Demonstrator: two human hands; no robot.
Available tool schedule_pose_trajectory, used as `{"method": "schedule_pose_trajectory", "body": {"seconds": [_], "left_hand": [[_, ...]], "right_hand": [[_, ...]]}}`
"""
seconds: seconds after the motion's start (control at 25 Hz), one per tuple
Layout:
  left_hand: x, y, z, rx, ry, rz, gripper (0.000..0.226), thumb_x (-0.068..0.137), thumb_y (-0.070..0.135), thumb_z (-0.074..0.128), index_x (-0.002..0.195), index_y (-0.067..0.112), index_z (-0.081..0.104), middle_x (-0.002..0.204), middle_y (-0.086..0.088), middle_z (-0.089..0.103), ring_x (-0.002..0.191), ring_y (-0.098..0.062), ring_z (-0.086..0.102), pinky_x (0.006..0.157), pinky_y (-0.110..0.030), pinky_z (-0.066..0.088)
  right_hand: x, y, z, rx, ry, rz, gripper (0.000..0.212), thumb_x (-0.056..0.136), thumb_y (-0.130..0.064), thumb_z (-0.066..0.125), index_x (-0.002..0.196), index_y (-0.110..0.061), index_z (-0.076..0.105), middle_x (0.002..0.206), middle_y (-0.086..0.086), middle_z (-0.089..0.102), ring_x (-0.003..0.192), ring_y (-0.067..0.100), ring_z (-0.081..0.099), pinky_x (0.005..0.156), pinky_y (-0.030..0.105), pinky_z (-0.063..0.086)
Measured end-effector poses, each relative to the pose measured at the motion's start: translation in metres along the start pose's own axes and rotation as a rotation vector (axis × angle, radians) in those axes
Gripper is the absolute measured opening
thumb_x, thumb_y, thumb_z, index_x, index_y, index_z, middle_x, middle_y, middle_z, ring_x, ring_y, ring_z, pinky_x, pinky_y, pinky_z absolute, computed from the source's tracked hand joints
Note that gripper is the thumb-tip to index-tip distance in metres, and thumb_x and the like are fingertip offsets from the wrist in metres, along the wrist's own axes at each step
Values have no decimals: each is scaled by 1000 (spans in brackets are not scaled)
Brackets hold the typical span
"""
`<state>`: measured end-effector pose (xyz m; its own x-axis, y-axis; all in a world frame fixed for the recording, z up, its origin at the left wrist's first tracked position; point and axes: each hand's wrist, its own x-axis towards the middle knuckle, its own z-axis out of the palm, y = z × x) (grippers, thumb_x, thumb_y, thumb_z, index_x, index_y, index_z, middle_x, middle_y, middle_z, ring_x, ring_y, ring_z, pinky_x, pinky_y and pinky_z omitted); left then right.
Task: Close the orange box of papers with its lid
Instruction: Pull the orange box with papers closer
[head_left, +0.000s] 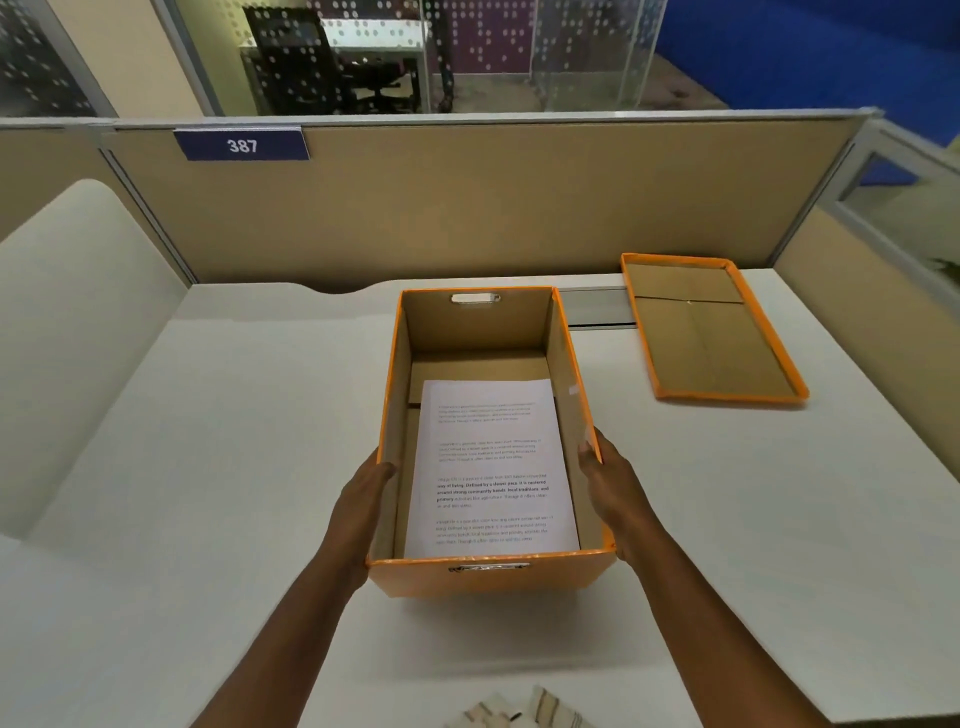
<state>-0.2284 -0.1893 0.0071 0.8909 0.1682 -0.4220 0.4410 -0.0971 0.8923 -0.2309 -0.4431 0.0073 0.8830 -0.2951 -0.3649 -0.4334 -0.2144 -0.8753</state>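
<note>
From the head camera, we look down on an orange box (491, 574) standing open on the white surface (234, 467), right in front of us and roughly centred. Inside it, a stack of printed papers (491, 467) lies flat on the bottom, pushed toward the near end, with bare cardboard showing beyond it at the far end. A handle slot (475, 298) is cut in the far wall, and another shows on the near outer wall.

We see the left hand (363, 491) pressed flat against the outside of the box's left wall, near the front corner, with the fingers reaching up to the rim. The right hand (610, 480) is pressed against the right wall at about the same place, its thumb hooked over the rim. Together the two hands hold the box between them, one on each side.

The lid (711, 327) lies well apart from both hands, on the surface to the right of the box and farther back. It rests upside down, its brown inside facing up and its orange edge around it, set at a slant to the box. Neither hand touches it.

Behind the surface stands a tan partition (467, 208) with a blue tag (241, 144) reading 387.
</note>
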Motion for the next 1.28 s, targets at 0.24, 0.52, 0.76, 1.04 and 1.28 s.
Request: {"method": "schedule_pose_trajectory", "body": {"seconds": [0.24,0.52,0.76,1.04,1.28], "left_hand": [[-16,-19,17,11,24,-28,15,96,38,44,94,52,48,89,28,48,78,3,46,70,-28,40],[-25,-25,31,37,48,-73,26,96,39,44,82,58,54,72,37,58,65,8,57,51,-14,42],[-25,-28,34,87,49,-50,21,98,38,41,95,54,53,86,30,60,74,2,60,58,-19,48],[-24,-28,33,117,33,-43,20,98,41,38,105,44,58,97,17,66,83,-10,66,63,-29,52],[-18,-32,32,361,142,107,25,97,39,43,99,29,66,85,4,73,73,-17,66,64,-32,52]], "right_hand": [[-5,23,-15,22,-29,29,46,96,-41,34,140,-30,36,141,4,48,128,27,45,79,33,36],[4,46,-24,-30,-41,64,48,96,-44,33,142,-32,31,146,3,42,132,29,41,88,39,41],[8,58,-21,-90,-12,67,49,95,-47,31,143,-35,27,146,4,42,129,30,44,91,42,42],[8,65,-19,-75,-2,82,49,95,-49,31,142,-39,27,141,2,48,121,28,51,77,34,39],[7,66,-20,-50,-24,84,50,92,-54,33,141,-42,27,130,-9,49,118,21,51,78,32,39]]}}
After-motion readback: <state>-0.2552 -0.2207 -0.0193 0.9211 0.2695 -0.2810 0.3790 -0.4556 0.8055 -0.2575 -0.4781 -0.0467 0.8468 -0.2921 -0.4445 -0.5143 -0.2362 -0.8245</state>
